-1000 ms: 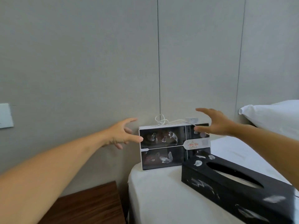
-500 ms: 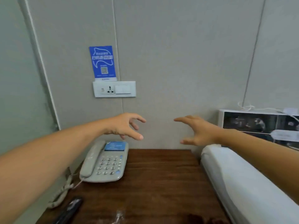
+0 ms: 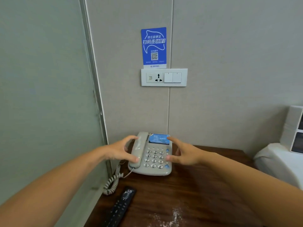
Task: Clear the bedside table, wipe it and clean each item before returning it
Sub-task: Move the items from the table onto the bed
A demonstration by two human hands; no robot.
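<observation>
Reaching in from both sides, the two hands now bracket the telephone [image 3: 151,157]; half a second ago they hovered spread in the air above the counter [image 3: 196,190], with the phone lying untouched below the left one, and a second ago they were over at the bed by a framed box.

Left to right: the coiled cord [image 3: 113,182] hangs off the counter's left edge beside the wall panel. The left hand [image 3: 120,151] has come down onto the handset side; its grip is a wide curl, thumb tip touching the lower part of the handset [image 3: 138,149], forefinger arched toward the upper end. Whether the other fingers are under the handset, I cannot tell.

The phone sits at the back left of the counter, against the wall, handset in its cradle, keypad and blue label facing up.

The right hand [image 3: 185,154] is at the phone's right edge, grip spread: forefinger at the blue label's corner, thumb by the right-hand keys. Actual contact is not clear.

Nearer the camera, a black remote [image 3: 121,208] lies at the counter's left front, with a white powdery smear [image 3: 168,217] to its right.

On the wall above: a blue WiFi sign [image 3: 153,46] over a socket plate [image 3: 164,77]. At far right, the white bed edge [image 3: 278,163] and part of the box [image 3: 295,130].
</observation>
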